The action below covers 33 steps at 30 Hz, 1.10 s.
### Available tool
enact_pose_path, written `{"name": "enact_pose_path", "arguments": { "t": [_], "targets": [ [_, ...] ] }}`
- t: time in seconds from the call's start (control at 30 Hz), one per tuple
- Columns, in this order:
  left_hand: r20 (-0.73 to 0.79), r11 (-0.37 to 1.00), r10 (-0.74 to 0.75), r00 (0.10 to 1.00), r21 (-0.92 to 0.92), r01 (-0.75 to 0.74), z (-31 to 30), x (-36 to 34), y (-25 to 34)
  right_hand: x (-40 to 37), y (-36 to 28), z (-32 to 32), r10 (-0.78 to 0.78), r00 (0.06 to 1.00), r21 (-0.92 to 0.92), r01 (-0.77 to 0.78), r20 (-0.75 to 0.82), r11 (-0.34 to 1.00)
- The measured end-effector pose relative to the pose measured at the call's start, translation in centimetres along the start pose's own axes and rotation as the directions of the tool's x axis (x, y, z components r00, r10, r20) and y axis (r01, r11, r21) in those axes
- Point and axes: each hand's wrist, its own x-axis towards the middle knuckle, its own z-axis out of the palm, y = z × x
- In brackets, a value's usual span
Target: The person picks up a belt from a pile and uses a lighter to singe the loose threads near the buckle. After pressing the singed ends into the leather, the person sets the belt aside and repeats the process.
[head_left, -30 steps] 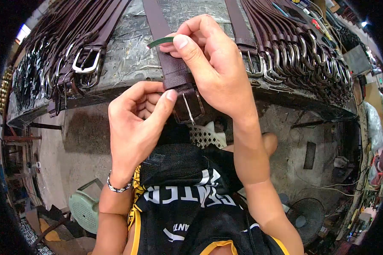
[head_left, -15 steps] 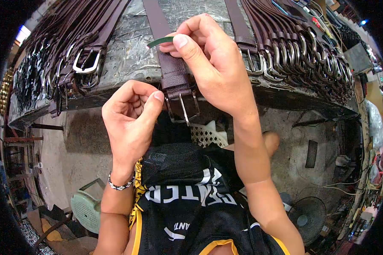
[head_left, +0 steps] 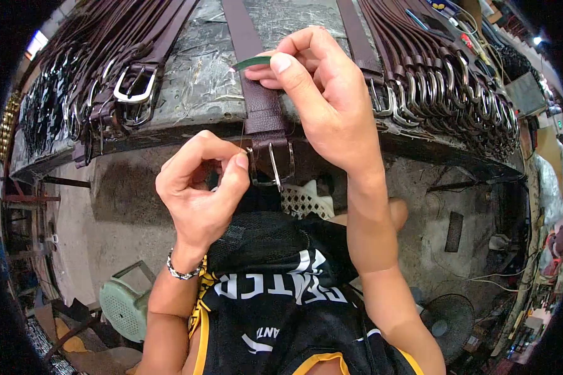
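Observation:
A dark brown belt (head_left: pixel 264 106) lies across the table, its silver buckle (head_left: pixel 273 167) hanging over the front edge. My right hand (head_left: pixel 325 94) pinches a thin green strip (head_left: pixel 254 62) above the belt. Just left of the buckle, my left hand (head_left: pixel 203 181) has thumb and forefinger pressed together. A fine thread (head_left: pixel 243 132) runs up from those fingertips beside the belt; its upper end is too fine to follow.
The worn table (head_left: pixel 197 81) carries many brown belts (head_left: pixel 419 69) on the right and another bundle (head_left: pixel 122 44) on the left, buckles at the front edge. Below are a green stool (head_left: pixel 124 307) and a fan (head_left: pixel 445 325).
Both hands have shifted slightly right in view, along with the belt and table. My left hand appears a little lower, and the green strip remains pinched in my right hand.

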Motion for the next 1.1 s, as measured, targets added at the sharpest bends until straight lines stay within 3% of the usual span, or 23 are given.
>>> {"name": "enact_pose_path", "arguments": {
  "t": [0.1, 0.2, 0.3, 0.43, 0.53, 0.73, 0.93, 1.1],
  "targets": [
    [0.007, 0.998, -0.035, 0.999, -0.057, 0.036, -0.2, -0.4, -0.5, -0.1, -0.1, 0.0, 0.007, 1.000, 0.001, -0.007, -0.002, 1.000],
    [-0.079, 0.972, -0.194, 0.978, -0.153, 0.181, 0.1, -0.7, -0.1, -0.1, -0.1, 0.0, 0.015, 1.000, -0.014, -0.015, -0.005, 1.000],
    [-0.180, 0.987, -0.150, 0.972, -0.079, 0.138, 0.3, -0.6, 0.5, -0.2, -0.2, 0.0, 0.015, 1.000, -0.029, -0.016, -0.005, 0.999],
    [-0.010, 0.965, 0.210, 0.978, 0.164, -0.205, 0.1, 0.2, 0.1, 0.0, 0.4, 0.5, -0.058, 0.996, 0.010, 0.058, -0.069, 0.998],
    [0.087, 0.863, 0.329, 0.940, 0.377, -0.337, 0.4, 1.0, 0.3, 0.0, 0.7, 0.6, -0.099, 0.990, 0.021, 0.101, -0.100, 0.995],
    [0.003, 0.882, 0.166, 0.986, 0.446, -0.150, 0.8, 0.6, 0.4, 0.0, 0.8, 0.5, -0.096, 0.990, 0.001, 0.096, -0.099, 0.995],
    [0.054, 0.891, -0.064, 0.996, 0.453, 0.033, 1.2, 1.0, 2.0, 0.1, 0.8, 0.6, -0.090, 0.991, 0.016, 0.092, -0.100, 0.996],
    [0.136, 0.872, 0.086, 0.987, 0.470, -0.140, 0.5, 1.5, 2.0, 0.0, 0.7, 0.6, -0.096, 0.990, 0.010, 0.097, -0.100, 0.995]
  ]
}}
